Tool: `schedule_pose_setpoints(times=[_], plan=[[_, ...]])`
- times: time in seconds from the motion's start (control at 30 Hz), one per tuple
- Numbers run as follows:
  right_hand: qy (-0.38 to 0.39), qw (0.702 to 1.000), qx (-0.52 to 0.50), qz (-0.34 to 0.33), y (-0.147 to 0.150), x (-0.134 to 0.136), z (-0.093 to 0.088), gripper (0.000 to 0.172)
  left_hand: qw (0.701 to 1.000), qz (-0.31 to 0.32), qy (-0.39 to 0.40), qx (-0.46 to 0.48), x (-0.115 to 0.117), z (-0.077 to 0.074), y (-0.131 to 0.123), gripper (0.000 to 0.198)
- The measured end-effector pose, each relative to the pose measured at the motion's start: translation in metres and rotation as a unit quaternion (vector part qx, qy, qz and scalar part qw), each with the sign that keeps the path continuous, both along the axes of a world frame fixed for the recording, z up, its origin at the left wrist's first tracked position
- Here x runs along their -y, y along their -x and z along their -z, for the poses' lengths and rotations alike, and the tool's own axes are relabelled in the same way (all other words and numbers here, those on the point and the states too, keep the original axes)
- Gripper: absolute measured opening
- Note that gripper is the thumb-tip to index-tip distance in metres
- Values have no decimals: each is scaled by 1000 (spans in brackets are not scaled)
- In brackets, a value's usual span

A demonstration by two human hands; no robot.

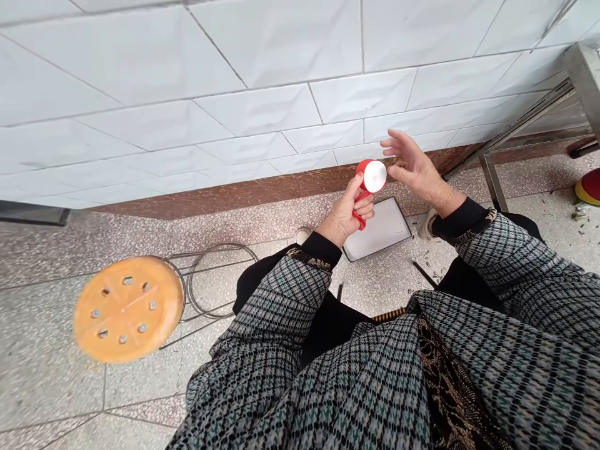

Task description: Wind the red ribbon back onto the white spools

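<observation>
My left hand (352, 212) is closed around the lower part of a red object with a round white face (375, 177). The white face is turned up towards me, and a red looped end shows below my fingers. I cannot make out its exact kind. To its right, my right hand (415, 167) is raised with its fingers apart. The tip of its thumb is very near the object's right edge; whether they touch cannot be told. Beneath both hands lies a shallow white tray with a dark rim (385, 231) on the floor.
An orange round stool (129, 309) with holes in its seat stands at left. Beside the tray are dark scraps and a dark stick (424, 275). A metal frame (494, 181) rises at right, near a red and yellow item (589, 187). White wall tiles (281, 50) face me.
</observation>
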State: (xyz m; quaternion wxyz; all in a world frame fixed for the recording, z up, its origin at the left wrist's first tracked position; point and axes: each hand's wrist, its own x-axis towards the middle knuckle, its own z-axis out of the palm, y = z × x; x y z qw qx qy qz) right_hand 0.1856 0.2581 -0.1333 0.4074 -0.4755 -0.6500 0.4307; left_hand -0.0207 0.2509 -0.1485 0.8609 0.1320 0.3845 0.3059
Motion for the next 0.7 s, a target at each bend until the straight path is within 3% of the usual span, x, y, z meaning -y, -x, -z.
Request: schedule_pose_setpoints(times=[0.07,0.13,0.2,0.37,0.53,0.7], plan=[[124,988,-87,41,3,1,5,79,1000,-13,-7,1,0,-1,-1,53],[228,962,-146,29,11,5,9,74,1000,-21,-13,3,0,-2,-2,52],[275,942,-190,7,20,9,11,68,1000,-24,-20,6,1,-3,-4,52],[272,929,-252,13,35,14,16,58,999,-27,-38,7,5,-6,-6,52],[244,942,-231,0,32,8,16,60,999,-21,-44,-5,7,-7,-6,54],[216,955,-204,-25,22,4,5,60,998,6,-64,5,5,-2,-3,55]])
